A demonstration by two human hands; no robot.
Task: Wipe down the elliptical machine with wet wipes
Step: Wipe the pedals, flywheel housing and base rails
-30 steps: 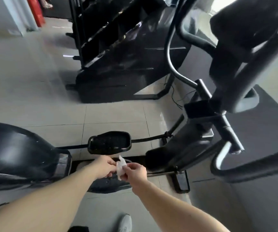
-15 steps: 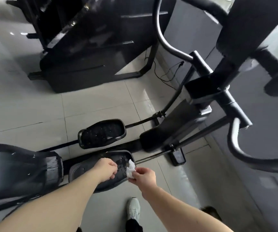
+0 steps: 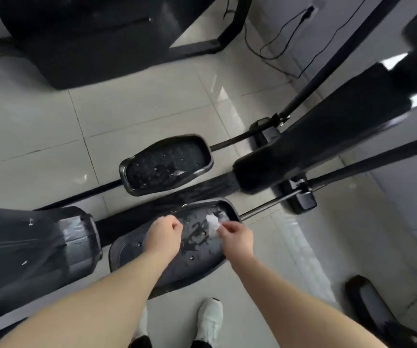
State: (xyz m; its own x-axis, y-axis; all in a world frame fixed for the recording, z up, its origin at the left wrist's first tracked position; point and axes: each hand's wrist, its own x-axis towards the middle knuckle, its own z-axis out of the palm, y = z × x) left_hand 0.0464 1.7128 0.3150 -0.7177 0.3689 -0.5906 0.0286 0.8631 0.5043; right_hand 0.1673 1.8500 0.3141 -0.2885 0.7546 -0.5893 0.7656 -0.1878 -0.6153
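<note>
Surrounding wipe (image 3: 212, 221): pedal (image 3: 132, 249), housing (image 3: 34, 252) (shoe (image 3: 208, 320) below)

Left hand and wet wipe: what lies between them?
In the head view, only the dark tread of the near foot pedal shows between the left hand and the wet wipe pinched by the right hand.

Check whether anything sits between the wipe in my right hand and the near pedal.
Nothing visible does. The right hand pinches the wet wipe over the front end of the near pedal. The left hand, curled in a fist, is beside the wipe, not under it.
</note>
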